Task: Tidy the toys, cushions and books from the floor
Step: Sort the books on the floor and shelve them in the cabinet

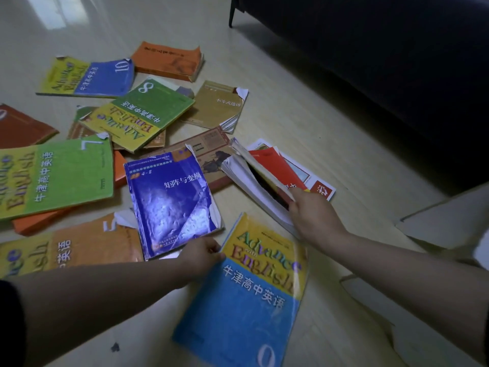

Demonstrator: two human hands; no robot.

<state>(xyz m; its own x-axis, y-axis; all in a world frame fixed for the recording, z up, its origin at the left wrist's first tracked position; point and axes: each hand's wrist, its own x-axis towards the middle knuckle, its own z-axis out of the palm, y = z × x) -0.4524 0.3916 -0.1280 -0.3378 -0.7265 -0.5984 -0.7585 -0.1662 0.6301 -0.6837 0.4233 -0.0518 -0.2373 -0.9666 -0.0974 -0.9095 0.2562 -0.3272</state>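
Where the books lie scattered across the pale wood-patterned floor (304, 107), the left hand (202, 258) pinches the upper left corner of a yellow-and-blue textbook (246, 308), with the thumb on the cover and the other fingers out of sight at its edge. The right hand (315, 215) clamps curled fingers on the near edge of an open white-paged book (246, 176), which gapes just above the floor beside a red booklet (275, 165). Between the hands a creased dark blue paperback (172, 202) lies flat, its lower edge at the left hand. Farther out lie a green volume 7 (58, 176), a green volume 8 (143, 112) overlapping brown books, a blue volume 10 (90, 78), an orange volume 5 (79, 250), a thick orange book (169, 60) and a tan paperback (217, 107) with a torn corner. A dark sofa (383, 49) on a thin black leg (232, 14) borders the floor at upper right. Legible text: "Advance with English" and "牛津高中英语" on the numbered volumes and on the held textbook, which also shows "0"; "矩阵与变换" on the dark blue paperback; "不等式选讲" on the tan paperback.
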